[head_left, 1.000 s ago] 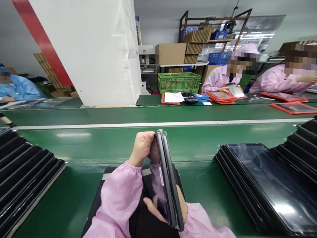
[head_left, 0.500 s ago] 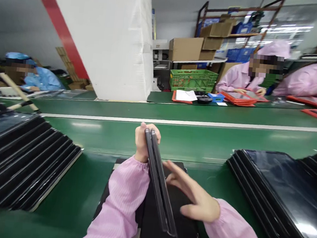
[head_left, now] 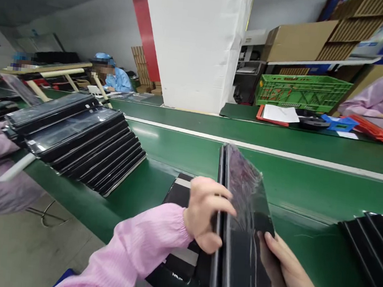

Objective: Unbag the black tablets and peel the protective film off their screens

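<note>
A pair of thin black rectangular panels point(head_left: 242, 229) in creased, glossy clear film, upright on edge above a black mat point(head_left: 177, 198) on the green conveyor belt point(head_left: 177, 151), near the centre. Bare left hand point(head_left: 207, 212) closed around the panels' left edge; bare right hand point(head_left: 284, 269) clasping the lower right edge. A row of leaning black panels point(head_left: 76, 139) well apart, to the left.
</note>
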Available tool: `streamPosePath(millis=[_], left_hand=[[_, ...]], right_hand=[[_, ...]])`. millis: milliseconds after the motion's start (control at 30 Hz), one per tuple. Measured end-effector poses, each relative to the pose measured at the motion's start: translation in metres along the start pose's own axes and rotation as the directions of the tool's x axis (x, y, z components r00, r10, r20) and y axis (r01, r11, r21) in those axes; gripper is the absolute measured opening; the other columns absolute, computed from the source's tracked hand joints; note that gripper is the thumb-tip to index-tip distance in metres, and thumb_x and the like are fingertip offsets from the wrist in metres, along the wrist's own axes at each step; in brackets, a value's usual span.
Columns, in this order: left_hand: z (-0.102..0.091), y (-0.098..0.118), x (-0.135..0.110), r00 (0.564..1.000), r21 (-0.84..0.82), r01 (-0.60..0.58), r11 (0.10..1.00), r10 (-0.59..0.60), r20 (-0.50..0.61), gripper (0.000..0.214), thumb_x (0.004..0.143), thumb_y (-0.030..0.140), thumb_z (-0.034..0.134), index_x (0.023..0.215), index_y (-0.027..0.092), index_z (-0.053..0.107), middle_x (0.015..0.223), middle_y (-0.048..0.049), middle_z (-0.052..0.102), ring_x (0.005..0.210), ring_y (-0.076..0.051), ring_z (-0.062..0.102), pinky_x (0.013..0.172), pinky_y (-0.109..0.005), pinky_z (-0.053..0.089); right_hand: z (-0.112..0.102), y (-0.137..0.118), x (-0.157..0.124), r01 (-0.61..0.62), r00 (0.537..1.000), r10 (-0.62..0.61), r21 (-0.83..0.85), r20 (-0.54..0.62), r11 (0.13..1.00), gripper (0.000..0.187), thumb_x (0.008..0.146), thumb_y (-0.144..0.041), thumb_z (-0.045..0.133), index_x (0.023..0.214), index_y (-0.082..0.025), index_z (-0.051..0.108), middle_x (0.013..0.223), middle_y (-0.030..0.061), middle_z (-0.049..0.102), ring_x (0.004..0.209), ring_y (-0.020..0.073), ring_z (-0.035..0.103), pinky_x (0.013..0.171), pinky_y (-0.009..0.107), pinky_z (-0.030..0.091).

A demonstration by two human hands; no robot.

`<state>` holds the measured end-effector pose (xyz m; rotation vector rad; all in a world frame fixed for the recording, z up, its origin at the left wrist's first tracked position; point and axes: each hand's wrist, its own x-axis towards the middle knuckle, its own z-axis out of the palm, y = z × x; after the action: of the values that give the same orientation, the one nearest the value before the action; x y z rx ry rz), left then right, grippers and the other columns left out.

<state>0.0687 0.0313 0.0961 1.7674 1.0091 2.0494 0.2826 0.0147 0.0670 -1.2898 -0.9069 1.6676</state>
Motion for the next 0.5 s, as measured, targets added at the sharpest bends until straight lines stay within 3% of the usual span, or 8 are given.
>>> streamPosePath(millis=[33,100,167,200,267,300,367,500], left_hand=[[-0.011,-0.001,-0.016,0.996,-0.016,0.066,0.998,-0.067,-0.057,0.063,0.075,0.082,0.053,0.1,0.027,0.069,0.109,-0.0141,0.067,0.11,-0.033,0.062,0.104,-0.052,0.046],[-0.028,-0.001,-0.046,0.924,-0.206,0.382,0.901,-0.372,0.084,0.066,0.084,0.07,0.055,0.134,0.028,0.056,0.137,-0.0144,0.057,0.127,-0.033,0.053,0.11,-0.052,0.041],[-0.037,0.0,-0.073,0.724,-0.392,0.69,0.609,-0.586,0.363,0.073,0.082,0.07,0.06,0.138,0.023,0.054,0.136,-0.0157,0.059,0.126,-0.035,0.056,0.108,-0.054,0.042],[-0.037,0.0,-0.086,0.621,-0.418,0.78,0.466,-0.652,0.434,0.077,0.075,0.069,0.068,0.134,0.02,0.057,0.131,-0.0162,0.063,0.122,-0.036,0.058,0.107,-0.054,0.043],[-0.034,-0.003,-0.107,0.47,-0.398,0.866,0.304,-0.768,0.435,0.076,0.062,0.057,0.086,0.122,0.015,0.064,0.12,-0.0162,0.07,0.116,-0.036,0.063,0.106,-0.054,0.044],[-0.031,-0.006,-0.117,0.423,-0.389,0.881,0.269,-0.817,0.392,0.073,0.058,0.05,0.09,0.116,0.014,0.066,0.116,-0.0158,0.072,0.113,-0.036,0.064,0.105,-0.054,0.045],[-0.024,-0.014,-0.133,0.377,-0.415,0.879,0.232,-0.873,0.31,0.068,0.054,0.042,0.093,0.11,0.013,0.067,0.11,-0.0153,0.073,0.108,-0.035,0.066,0.102,-0.054,0.046],[-0.022,-0.024,-0.152,0.358,-0.486,0.848,0.213,-0.906,0.227,0.068,0.053,0.04,0.093,0.11,0.013,0.067,0.111,-0.016,0.074,0.108,-0.035,0.067,0.104,-0.054,0.046]], right_hand=[[-0.001,-0.003,0.003,0.009,1.0,-0.009,-0.038,-0.005,0.999,0.05,0.072,-0.055,0.08,0.108,-0.021,0.07,0.102,0.0095,0.078,0.095,0.0315,0.075,0.077,0.037,0.065],[-0.001,-0.011,0.011,0.09,0.996,-0.089,-0.155,0.014,0.984,0.052,0.073,-0.054,0.079,0.11,-0.02,0.068,0.103,0.0118,0.078,0.091,0.0336,0.076,0.067,0.037,0.065],[0.002,-0.02,0.02,0.246,0.969,-0.245,-0.307,0.041,0.919,0.049,0.068,-0.051,0.081,0.103,-0.02,0.069,0.101,0.0116,0.078,0.089,0.0345,0.075,0.069,0.038,0.065],[0.004,-0.024,0.024,0.324,0.944,-0.324,-0.379,0.067,0.867,0.045,0.067,-0.049,0.082,0.099,-0.02,0.07,0.099,0.0107,0.079,0.089,0.0341,0.075,0.072,0.038,0.065],[0.01,-0.029,0.031,0.434,0.895,-0.423,-0.485,0.138,0.759,0.038,0.067,-0.045,0.081,0.095,-0.021,0.071,0.096,0.0088,0.079,0.089,0.0327,0.075,0.078,0.038,0.064],[0.013,-0.03,0.033,0.466,0.879,-0.445,-0.515,0.172,0.72,0.036,0.068,-0.043,0.08,0.095,-0.021,0.071,0.096,0.0082,0.079,0.09,0.0317,0.076,0.081,0.038,0.064],[0.017,-0.029,0.035,0.492,0.861,-0.477,-0.529,0.176,0.691,0.038,0.072,-0.043,0.077,0.102,-0.021,0.071,0.1,0.0081,0.079,0.093,0.0299,0.076,0.083,0.037,0.064],[0.014,-0.023,0.036,0.464,0.821,-0.567,-0.5,-0.067,0.731,0.043,0.074,-0.048,0.073,0.107,-0.021,0.07,0.099,0.0083,0.079,0.088,0.0266,0.077,0.078,0.033,0.065]])
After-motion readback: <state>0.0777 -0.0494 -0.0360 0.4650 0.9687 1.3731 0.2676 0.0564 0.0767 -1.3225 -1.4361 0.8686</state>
